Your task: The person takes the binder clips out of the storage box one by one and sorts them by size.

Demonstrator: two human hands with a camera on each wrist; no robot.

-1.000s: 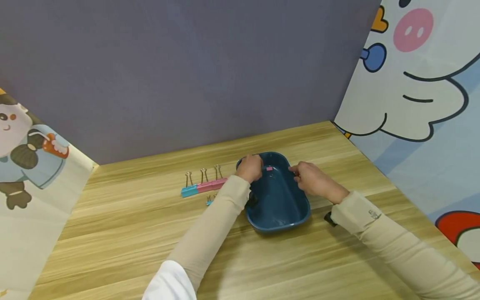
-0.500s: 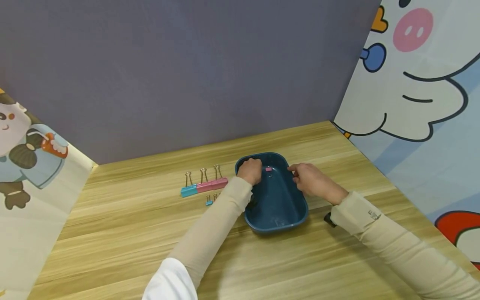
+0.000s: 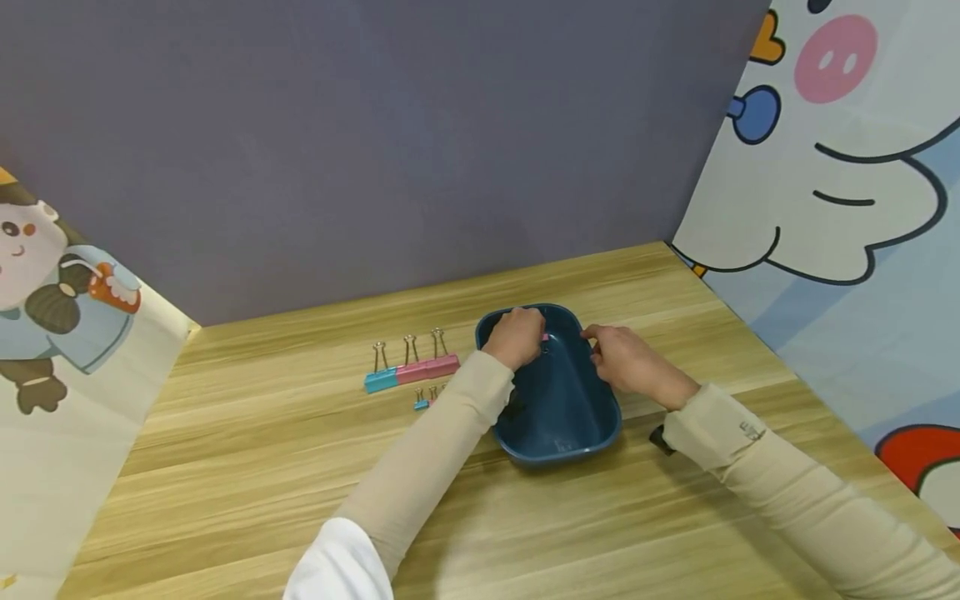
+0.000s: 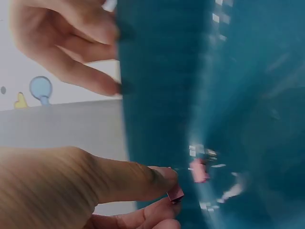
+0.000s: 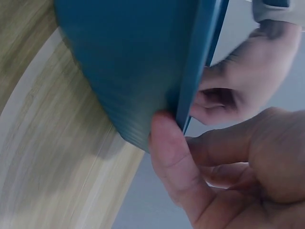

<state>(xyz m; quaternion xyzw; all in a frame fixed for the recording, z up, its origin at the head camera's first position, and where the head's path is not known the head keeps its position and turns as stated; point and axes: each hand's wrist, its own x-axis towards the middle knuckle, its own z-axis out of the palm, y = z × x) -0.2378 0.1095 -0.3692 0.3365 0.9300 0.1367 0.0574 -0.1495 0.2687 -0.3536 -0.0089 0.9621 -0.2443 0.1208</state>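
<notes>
A dark blue plastic bin [image 3: 555, 417] stands on the wooden table. My left hand [image 3: 516, 337] reaches into its far left part. Between thumb and fingertips it pinches a small pink binder clip [image 4: 175, 193], as the left wrist view shows. Another small pink binder clip [image 4: 199, 171] with metal handles lies in the bin, just beyond those fingertips. On the bin's right rim, my right hand [image 3: 630, 360] grips the edge; the right wrist view has its thumb [image 5: 169, 148] against the outer wall. From the head view, the pinched clip cannot be made out.
Left of the bin, large binder clips stand in a row, a blue one [image 3: 381, 380] and pink ones [image 3: 427, 368]. Small clips, including a blue one [image 3: 422, 405], sit in front, partly covered by my left sleeve [image 3: 435, 467]. A grey panel [image 3: 375, 167] rises behind the table.
My left hand has moved a little to the right inside the bin, toward the pink clip there. My right hand stays at the rim.
</notes>
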